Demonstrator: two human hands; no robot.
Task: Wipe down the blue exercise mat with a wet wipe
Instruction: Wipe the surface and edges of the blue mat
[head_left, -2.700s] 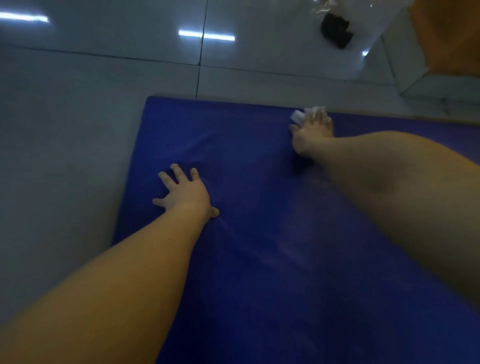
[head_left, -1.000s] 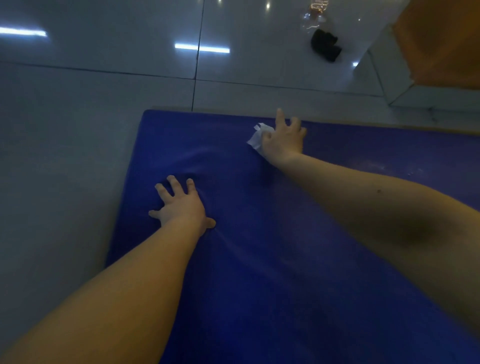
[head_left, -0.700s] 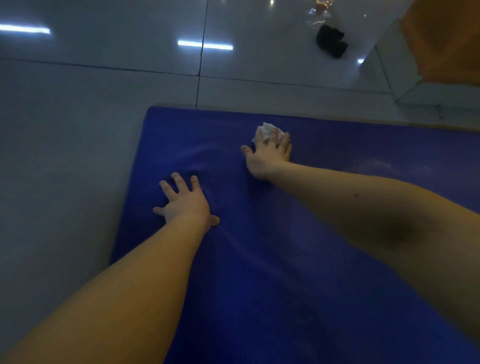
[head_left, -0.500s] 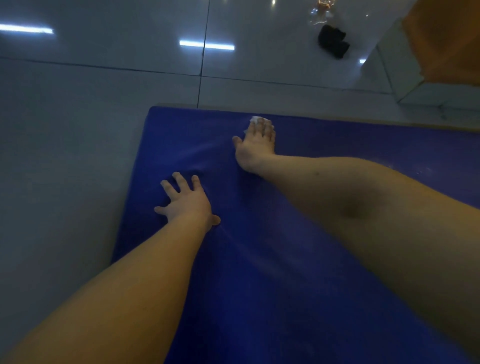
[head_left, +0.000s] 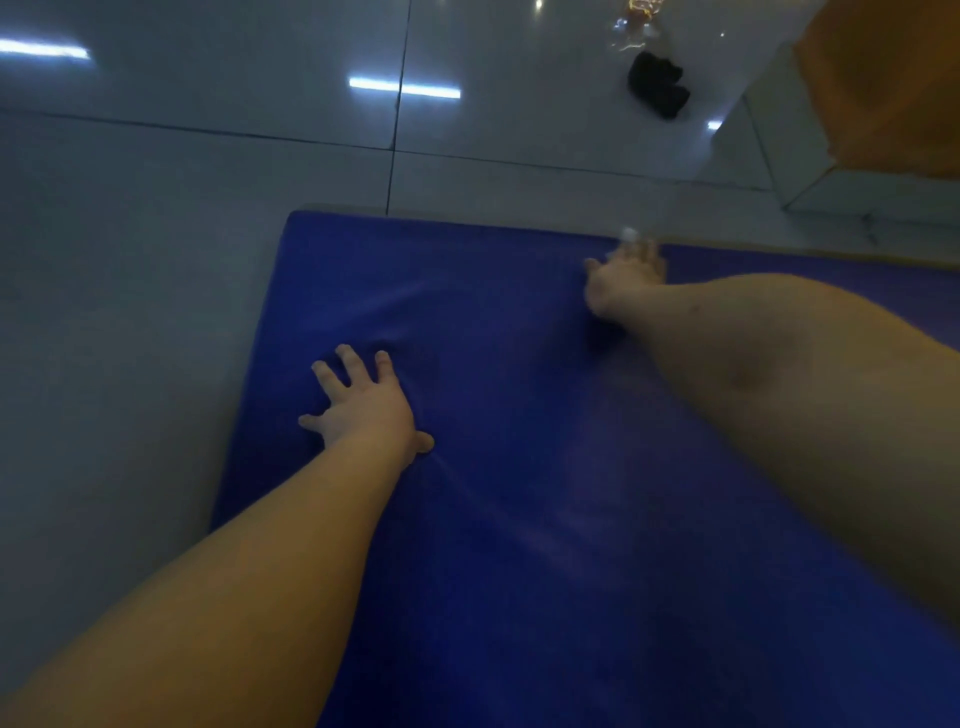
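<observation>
The blue exercise mat (head_left: 493, 322) lies flat on the tiled floor and fills the lower right of the head view. My left hand (head_left: 363, 405) presses flat on the mat near its left edge, fingers spread. My right hand (head_left: 623, 280) reaches to the mat's far edge, blurred by motion, and presses the white wet wipe (head_left: 629, 235) against the mat. Only a small corner of the wipe shows beyond the fingertips; my right hand covers the rest.
Glossy grey floor tiles (head_left: 156, 208) surround the mat on the left and far side. A small black object (head_left: 657, 91) lies on the floor beyond the mat. An orange wall or panel (head_left: 893, 78) with a pale skirting stands at the far right.
My right hand has swept the wipe to the right along the mat's far edge, after first moving left. My left hand has stayed pressed in the same spot.
</observation>
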